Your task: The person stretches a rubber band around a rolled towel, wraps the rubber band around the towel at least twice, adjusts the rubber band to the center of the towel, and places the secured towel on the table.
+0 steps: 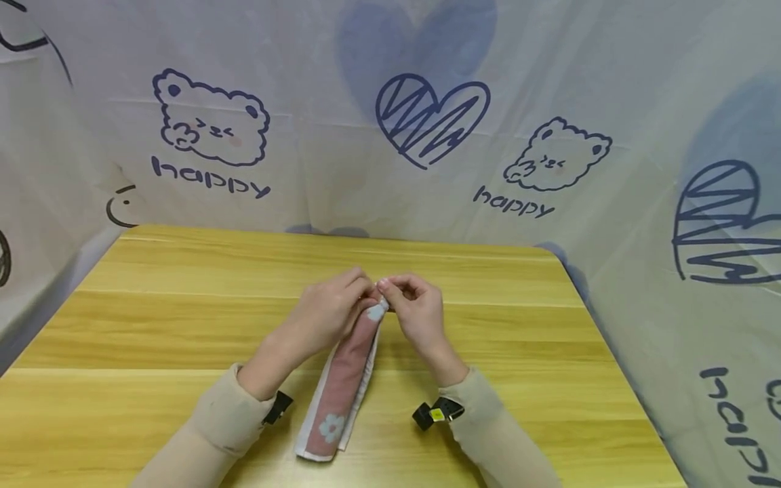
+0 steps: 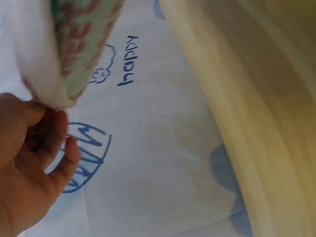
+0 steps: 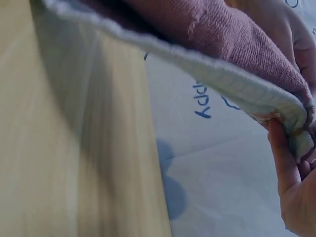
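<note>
A pink towel (image 1: 350,362) with white edges and pale blue flowers is folded into a long narrow strip. Its far end is raised between both hands, while the near end reaches down toward the person. My left hand (image 1: 326,308) pinches this far end from the left. From the other side, my right hand (image 1: 417,312) pinches the tip between thumb and fingers, close against the left fingertips. In the left wrist view, red lettering on pale green shows inside the towel (image 2: 81,44). The right wrist view has a white border along the underside of the towel (image 3: 217,34).
A wooden table (image 1: 518,352) lies beneath the hands. Behind it and at the sides hangs a pale cloth (image 1: 323,135) printed with bears, hearts and the word "happy". Each wrist wears a black strap with a small device.
</note>
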### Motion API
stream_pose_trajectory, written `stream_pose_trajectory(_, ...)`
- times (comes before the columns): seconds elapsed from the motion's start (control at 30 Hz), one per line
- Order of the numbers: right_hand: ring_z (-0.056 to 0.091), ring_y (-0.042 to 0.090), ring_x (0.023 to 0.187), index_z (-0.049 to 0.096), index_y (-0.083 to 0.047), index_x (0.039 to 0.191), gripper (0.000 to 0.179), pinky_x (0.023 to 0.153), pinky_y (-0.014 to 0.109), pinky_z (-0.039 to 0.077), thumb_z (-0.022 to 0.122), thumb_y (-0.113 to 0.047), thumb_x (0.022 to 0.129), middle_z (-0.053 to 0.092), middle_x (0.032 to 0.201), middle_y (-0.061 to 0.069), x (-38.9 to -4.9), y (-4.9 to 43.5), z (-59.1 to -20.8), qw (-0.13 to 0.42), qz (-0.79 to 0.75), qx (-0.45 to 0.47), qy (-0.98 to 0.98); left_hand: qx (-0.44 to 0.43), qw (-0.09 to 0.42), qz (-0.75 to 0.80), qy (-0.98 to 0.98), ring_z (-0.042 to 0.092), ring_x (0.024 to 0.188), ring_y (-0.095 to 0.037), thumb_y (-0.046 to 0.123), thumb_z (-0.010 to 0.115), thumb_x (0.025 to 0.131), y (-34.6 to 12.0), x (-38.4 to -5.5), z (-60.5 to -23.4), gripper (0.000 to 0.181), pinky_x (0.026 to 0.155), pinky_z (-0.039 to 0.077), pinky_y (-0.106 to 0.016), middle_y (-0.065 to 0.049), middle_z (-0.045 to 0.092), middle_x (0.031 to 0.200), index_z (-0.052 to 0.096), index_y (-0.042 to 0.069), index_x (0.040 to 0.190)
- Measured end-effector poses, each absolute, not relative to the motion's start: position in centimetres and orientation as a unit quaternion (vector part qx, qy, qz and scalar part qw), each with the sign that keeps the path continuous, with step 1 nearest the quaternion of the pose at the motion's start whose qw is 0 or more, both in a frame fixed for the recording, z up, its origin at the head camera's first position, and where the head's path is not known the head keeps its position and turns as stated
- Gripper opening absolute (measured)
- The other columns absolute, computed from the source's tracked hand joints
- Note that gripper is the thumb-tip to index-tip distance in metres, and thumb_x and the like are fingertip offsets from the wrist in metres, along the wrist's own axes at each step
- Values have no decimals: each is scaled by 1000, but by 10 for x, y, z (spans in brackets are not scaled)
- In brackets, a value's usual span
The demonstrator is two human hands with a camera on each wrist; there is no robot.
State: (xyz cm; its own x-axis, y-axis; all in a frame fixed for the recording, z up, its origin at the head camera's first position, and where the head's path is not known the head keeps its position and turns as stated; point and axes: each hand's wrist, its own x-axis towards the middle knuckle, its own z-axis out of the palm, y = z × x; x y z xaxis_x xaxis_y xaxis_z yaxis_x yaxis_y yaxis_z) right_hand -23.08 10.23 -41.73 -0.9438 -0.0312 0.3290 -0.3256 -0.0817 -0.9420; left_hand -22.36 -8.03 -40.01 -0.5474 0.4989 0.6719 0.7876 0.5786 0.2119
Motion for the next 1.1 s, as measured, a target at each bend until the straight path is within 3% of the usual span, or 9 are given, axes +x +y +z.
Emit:
stream_pose_trajectory(0.3, 70, 9, 71, 72, 11, 101, 19, 67, 30, 63, 74, -6, 96, 74, 84, 5, -232, 109, -415, 101, 721, 144, -670, -410, 347, -327, -778, 68, 85, -18, 1, 81, 87, -78, -233, -407, 15, 69, 59, -30, -4, 70, 101, 76, 7, 100)
stream_pose_trajectory(0.53, 68, 9, 72, 73, 10, 99, 16, 65, 27, 62, 75, -6, 95, 75, 87, 8, -230, 111, -411, 111, 708, 155, -680, -414, 353, -334, -770, 68, 90, -21, -2, 82, 85, -79, -233, -406, 15, 72, 59, -34, -4, 72, 100, 79, 7, 97)
stream_pose_trajectory(0.73, 64, 6, 69, 75, 8, 94, 12, 58, 19, 55, 78, -4, 92, 74, 88, 18, -232, 108, -416, 146, 670, 154, -711, -407, 317, -284, -808, 67, 83, -17, -1, 78, 89, -78, -232, -408, 11, 69, 58, -31, -2, 69, 98, 75, 8, 95)
stream_pose_trajectory(0.87, 65, 6, 69, 74, 10, 95, 13, 61, 21, 58, 76, -2, 93, 74, 89, 23, -233, 106, -419, 137, 673, 154, -710, -401, 275, -260, -834, 60, 77, -16, 3, 72, 94, -77, -231, -409, 6, 63, 54, -30, -2, 64, 94, 68, 7, 95)
stream_pose_trajectory(1.1, 68, 6, 68, 71, 16, 99, 13, 62, 23, 60, 71, 3, 95, 75, 85, 12, -240, 110, -421, 111, 720, 135, -672, -403, 184, -303, -844, 49, 81, -16, 5, 59, 103, -70, -228, -415, 9, 68, 48, -31, -4, 52, 92, 53, 6, 98)
